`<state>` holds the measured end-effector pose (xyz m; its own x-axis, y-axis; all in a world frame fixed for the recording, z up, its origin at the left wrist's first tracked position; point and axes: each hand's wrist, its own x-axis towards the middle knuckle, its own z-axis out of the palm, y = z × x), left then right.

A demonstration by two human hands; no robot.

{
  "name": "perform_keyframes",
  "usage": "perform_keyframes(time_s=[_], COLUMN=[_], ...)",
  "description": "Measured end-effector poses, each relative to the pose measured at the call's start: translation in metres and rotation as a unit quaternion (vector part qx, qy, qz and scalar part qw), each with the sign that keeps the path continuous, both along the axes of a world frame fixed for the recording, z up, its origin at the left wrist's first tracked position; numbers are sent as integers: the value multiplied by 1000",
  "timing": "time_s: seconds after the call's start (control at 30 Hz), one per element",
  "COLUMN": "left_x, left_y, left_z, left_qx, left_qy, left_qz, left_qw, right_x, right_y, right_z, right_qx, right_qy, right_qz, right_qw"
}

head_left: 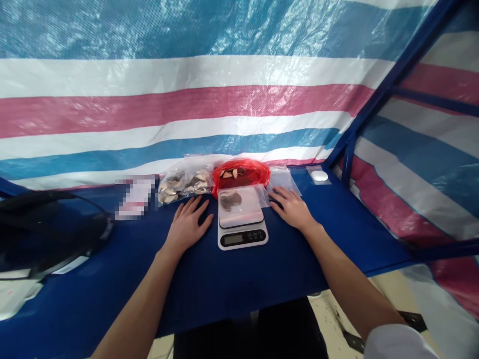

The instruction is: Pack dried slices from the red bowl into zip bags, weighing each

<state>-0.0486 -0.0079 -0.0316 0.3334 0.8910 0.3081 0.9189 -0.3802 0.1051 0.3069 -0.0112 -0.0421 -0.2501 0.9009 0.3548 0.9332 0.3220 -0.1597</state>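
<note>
Between my hands stands a white digital kitchen scale (242,238) with a dark display panel. On its plate rests a clear plastic bag (247,199) with a few brown, flat pieces inside, perhaps dried mushroom slices. My left hand (188,225) lies flat on the table left of the scale, fingers spread, holding nothing. Flat on the other side, my right hand (293,208) has its fingers apart, the fingertips at the edge of clear bags (286,178). Behind the scale sits an open red plastic bag (258,175) with similar pieces in it.
Filled clear bags (183,183) of pale and brown pieces lie behind my left hand. Further left are a blurred-out sheet (136,198) and a black bag-like object (48,229). A white rounded object (319,175) lies back right. Striped tarpaulin (187,107) walls the blue table (239,284).
</note>
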Motion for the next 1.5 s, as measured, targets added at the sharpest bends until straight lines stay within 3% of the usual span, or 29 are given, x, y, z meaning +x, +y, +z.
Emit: perform_keyframes(time_s=[0.1,0.23,0.47,0.63,0.77,0.97,1.07,1.2,1.33,1.43,1.5], left_x=[-3,0,40,67,79,89,86,73,59,55,54], left_y=[1,1,3,16,25,31,35,42,44,44,46], left_z=[1,13,46,45,41,54,60,64,73,80,84], left_qx=[32,87,89,55,30,-32,-30,-3,5,8,6], left_qy=[-53,-137,-184,-158,-154,-170,-198,-240,-288,-314,-317], left_qz=[-16,-51,-157,-206,-206,-187,-177,-170,-161,-110,-66], left_qw=[998,985,966,964,966,967,964,956,944,943,946], right_x=[-3,-11,-30,-41,-50,-71,-83,-91,-78,-62,-55], right_y=[-1,0,17,25,25,30,33,40,58,79,93], right_z=[10,24,31,33,48,79,89,95,93,87,83], right_qx=[34,27,-104,-135,-154,-168,-159,-153,-151,-139,-103], right_qy=[39,197,453,520,556,551,541,535,535,501,424], right_qz=[-9,-35,-25,32,64,127,157,176,157,128,116], right_qw=[999,979,885,843,814,807,811,812,816,845,892])
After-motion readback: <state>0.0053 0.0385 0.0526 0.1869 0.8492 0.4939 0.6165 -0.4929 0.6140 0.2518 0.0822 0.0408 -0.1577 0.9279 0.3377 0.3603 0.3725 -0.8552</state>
